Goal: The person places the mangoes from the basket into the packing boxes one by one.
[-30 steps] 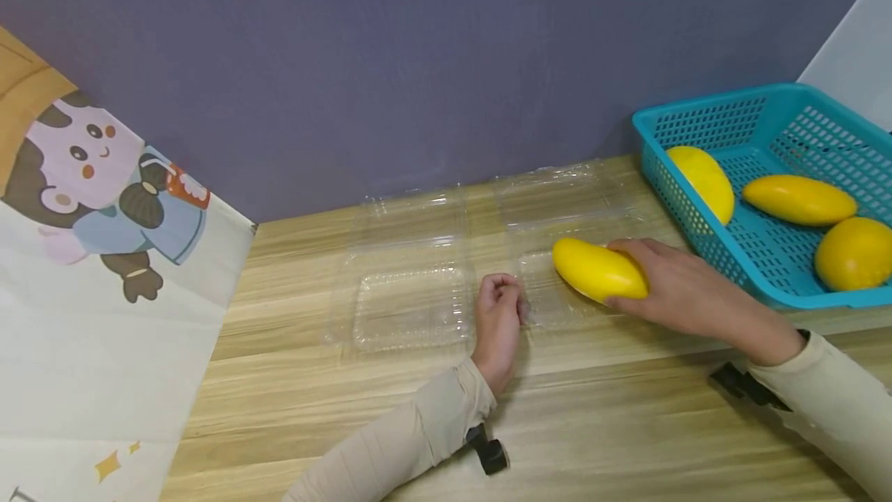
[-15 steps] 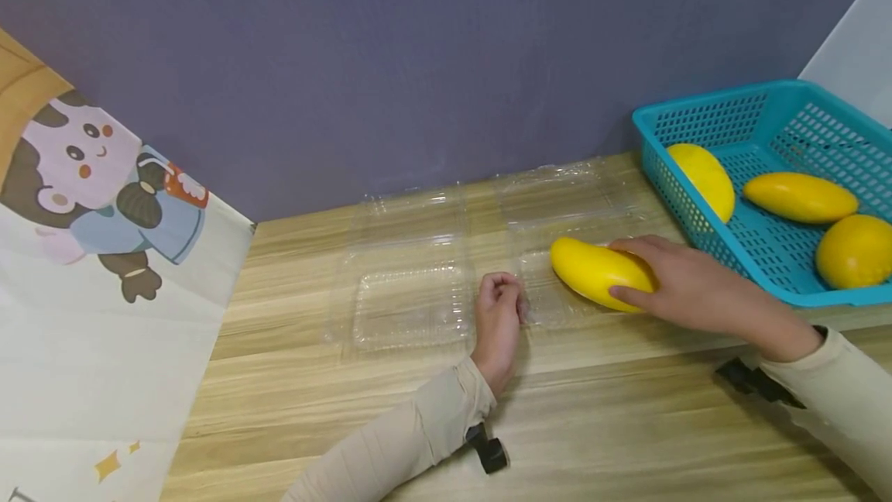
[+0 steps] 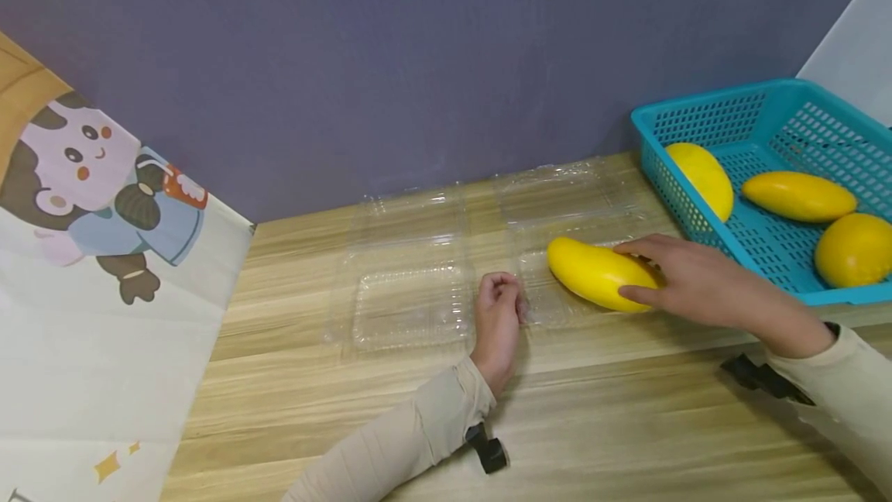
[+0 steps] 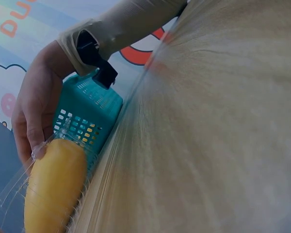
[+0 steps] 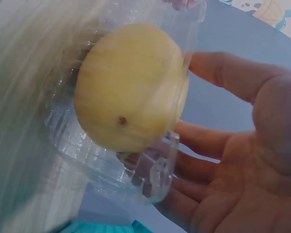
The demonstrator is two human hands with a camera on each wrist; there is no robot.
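Standing by the table [image 3: 599,409], I note a white cartoon sheet [image 3: 90,347] at far left, a cow-like figure with a red cup printed on it. Blue-grey wall [image 3: 390,60] runs along the back.

Next, the left clear box [image 3: 411,308], its lid laid back toward the wall.

Then the left hand [image 3: 497,328], in a beige sleeve [image 3: 418,424], a black mount [image 3: 488,452] under the cuff. Fingers curled in, pinching the near left rim of the right clear box [image 3: 535,293]. This box's lid also lies back.

The yellow mango-shaped fruit [image 3: 592,273] sits in the base of the right clear box, lengthwise, long end pointing left.

At its right end, the right hand [image 3: 704,289]: thumb and fingers well parted, loosely curved about the fruit's end and close to the box rim. Slack rather than a firm hold; cannot tell how many fingertips touch.

Far right, a teal basket [image 3: 777,116] with perforated walls. Inside: a pale yellow fruit [image 3: 704,180] against the left wall, a long fruit [image 3: 799,197] lying mid-floor, a round fruit [image 3: 855,250] just beside it.
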